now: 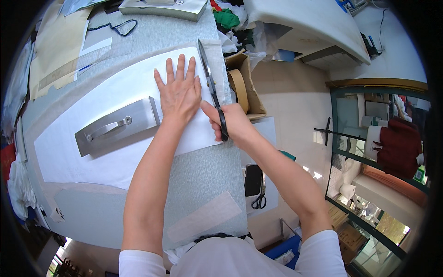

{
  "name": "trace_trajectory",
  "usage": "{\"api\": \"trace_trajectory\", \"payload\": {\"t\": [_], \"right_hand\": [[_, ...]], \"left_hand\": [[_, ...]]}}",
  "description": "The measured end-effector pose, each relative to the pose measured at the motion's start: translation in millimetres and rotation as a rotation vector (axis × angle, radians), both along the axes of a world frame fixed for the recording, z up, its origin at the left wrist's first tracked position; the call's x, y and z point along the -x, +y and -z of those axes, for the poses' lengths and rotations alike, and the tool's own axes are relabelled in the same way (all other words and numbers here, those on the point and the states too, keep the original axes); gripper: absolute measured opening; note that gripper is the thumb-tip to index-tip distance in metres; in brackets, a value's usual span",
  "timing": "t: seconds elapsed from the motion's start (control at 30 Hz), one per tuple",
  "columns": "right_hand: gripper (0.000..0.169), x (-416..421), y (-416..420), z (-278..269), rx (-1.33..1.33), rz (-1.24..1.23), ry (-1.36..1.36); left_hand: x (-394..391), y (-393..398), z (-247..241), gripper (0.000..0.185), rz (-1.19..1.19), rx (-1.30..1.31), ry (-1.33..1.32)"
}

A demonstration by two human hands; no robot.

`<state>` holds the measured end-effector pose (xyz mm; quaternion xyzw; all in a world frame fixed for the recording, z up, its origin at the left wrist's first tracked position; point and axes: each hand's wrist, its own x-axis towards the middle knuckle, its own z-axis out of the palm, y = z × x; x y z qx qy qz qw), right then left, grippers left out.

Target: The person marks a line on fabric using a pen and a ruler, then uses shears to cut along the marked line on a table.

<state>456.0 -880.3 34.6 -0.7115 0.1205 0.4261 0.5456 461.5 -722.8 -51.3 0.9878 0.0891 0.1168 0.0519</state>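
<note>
My left hand (180, 90) lies flat, fingers spread, on a white pattern-shaped sheet (131, 83) near its right side. Under that sheet a pale, thin fabric (216, 52) shows around the edges. My right hand (230, 121) holds the black handles of large tailor's shears (211, 85) at the table's right edge. The long blades point away from me along the white sheet's right edge, over the pale fabric. To the left of my left hand, a metal weight with a handle (116, 126) rests on the white sheet.
A second metal weight (166, 9), a clear ruler (83, 62), a blue pen (84, 67) and tan paper (59, 38) lie on the table (204, 173). A fabric strip (204, 218) is near me. Right of the table are a cardboard box (254, 90), a phone (253, 180) and small scissors (259, 201).
</note>
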Motion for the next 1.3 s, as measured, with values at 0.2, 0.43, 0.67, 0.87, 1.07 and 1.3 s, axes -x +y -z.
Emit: {"api": "trace_trajectory", "payload": {"t": [0.2, 0.43, 0.67, 0.87, 1.07, 1.3], "right_hand": [[0.032, 15, -32, 8, 0.581, -0.149, -0.751], [0.027, 6, -22, 35, 0.680, -0.093, -0.825], [0.028, 61, -135, 19, 0.631, 0.203, -0.697], [0.021, 181, -313, 50, 0.777, 0.543, -0.645], [0.031, 226, -399, 83, 1.063, 0.554, -0.302], [0.024, 250, -455, 137, 1.161, 0.417, -0.171]], "left_hand": [[2, -2, -3, 0.055, -0.023, -0.019, 0.034], [1, -2, -4, 0.054, 0.026, 0.088, -0.065], [10, 4, -9, 0.055, 0.081, 0.084, -0.142], [44, -61, -29, 0.066, 0.041, 0.217, 0.040], [37, -90, -51, 0.068, -0.021, 0.149, 0.201], [32, -87, -69, 0.066, -0.152, 0.247, 0.443]]}}
